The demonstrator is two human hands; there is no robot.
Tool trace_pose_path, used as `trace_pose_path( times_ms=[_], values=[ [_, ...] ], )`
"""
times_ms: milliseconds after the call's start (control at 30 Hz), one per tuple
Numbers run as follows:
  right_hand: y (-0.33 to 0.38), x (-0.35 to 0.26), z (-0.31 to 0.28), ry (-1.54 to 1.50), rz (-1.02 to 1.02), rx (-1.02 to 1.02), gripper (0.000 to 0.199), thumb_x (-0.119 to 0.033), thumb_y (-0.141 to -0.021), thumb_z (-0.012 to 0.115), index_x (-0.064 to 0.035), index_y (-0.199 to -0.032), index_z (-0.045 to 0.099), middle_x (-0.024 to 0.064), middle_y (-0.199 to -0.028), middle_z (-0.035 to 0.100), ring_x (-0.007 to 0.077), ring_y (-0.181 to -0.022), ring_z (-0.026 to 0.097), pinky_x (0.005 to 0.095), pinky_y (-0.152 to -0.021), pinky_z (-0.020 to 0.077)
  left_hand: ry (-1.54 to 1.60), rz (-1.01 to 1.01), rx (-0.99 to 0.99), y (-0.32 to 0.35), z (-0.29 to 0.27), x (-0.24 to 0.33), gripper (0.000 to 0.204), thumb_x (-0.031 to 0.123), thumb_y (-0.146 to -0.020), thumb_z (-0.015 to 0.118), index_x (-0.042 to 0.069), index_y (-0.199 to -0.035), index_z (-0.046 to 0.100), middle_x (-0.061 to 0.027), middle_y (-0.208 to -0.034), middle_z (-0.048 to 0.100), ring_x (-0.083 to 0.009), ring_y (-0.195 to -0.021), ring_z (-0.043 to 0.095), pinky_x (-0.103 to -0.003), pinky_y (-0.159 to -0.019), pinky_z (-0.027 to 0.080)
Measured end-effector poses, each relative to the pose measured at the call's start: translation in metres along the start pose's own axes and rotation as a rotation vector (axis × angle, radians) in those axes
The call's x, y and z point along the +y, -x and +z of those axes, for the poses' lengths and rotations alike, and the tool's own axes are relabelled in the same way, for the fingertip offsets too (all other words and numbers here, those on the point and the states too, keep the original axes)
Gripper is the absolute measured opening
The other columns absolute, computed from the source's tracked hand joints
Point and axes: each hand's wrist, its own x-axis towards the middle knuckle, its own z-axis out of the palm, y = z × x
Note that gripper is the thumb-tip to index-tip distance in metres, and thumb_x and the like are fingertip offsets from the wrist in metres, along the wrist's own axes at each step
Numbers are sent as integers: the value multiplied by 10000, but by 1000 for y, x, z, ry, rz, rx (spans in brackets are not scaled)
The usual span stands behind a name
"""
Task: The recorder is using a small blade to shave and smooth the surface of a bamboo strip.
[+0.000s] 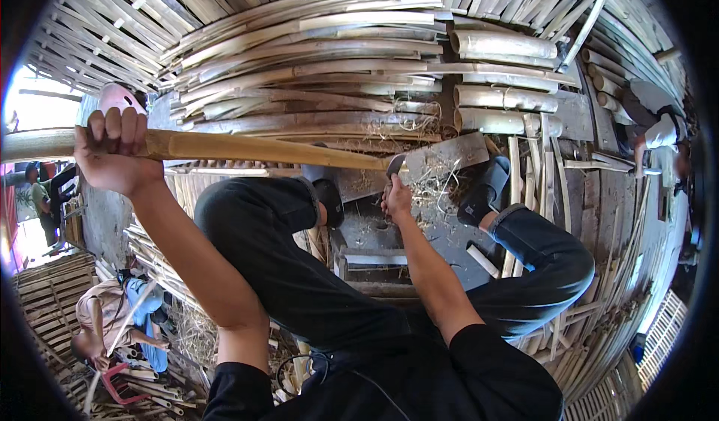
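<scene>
Left hand (112, 151) is wrapped tight round a long bamboo pole (247, 149) that runs across the view from the left edge to the middle. Right hand (395, 196) is fisted on the handle of a broad flat blade (449, 155), its edge set vs the pole's far end. Stacks of split bamboo strips (299, 54) and short cut tubes (502, 69) fill the floor beyond; shavings (431, 185) lie by the blade. Knees in dark trousers w/ black shoes sit under the pole. A person (112, 324) crouches lower left, another (655, 125) at right, both partly cut off. The pole's left end runs out of view & the blade handle is hidden in the fist
</scene>
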Motion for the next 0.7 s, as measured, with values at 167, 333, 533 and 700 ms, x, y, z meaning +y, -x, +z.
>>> trace_pose_path(
  times_ms=[167,333,533,700],
  values=[
    [7,3,0,333,-433,-315,537,-499,-987,495,-77,-661,548,47,-525,501,184,-354,474,353,-347,370,-62,31,155,4,10,8,369,365,-933,462,156,-678,297,28,-588,233,-102,-481,160,-272,-444,127],
    [-2,-10,-15,330,-19,-73,564,-520,-965,520,-19,-715,586,97,-564,553,206,-388,532,358,-363,400,96,-44,-129,7,-16,6,337,344,-958,473,150,-702,369,34,-605,278,-84,-494,225,-245,-454,201],
    [-5,-19,-24,452,15,-51,567,-538,-951,540,-26,-715,608,85,-568,570,204,-388,549,346,-358,411,309,-81,-433,1,-22,6,320,333,-983,472,140,-740,394,43,-598,334,-63,-486,260,-225,-466,249],
    [-2,-1,-46,478,-82,-143,564,-530,-952,542,-36,-685,585,91,-564,565,206,-381,533,345,-352,397,350,-112,-479,-2,-21,9,318,330,-978,489,142,-741,390,50,-599,340,-58,-492,297,-215,-482,266]
  ],
)
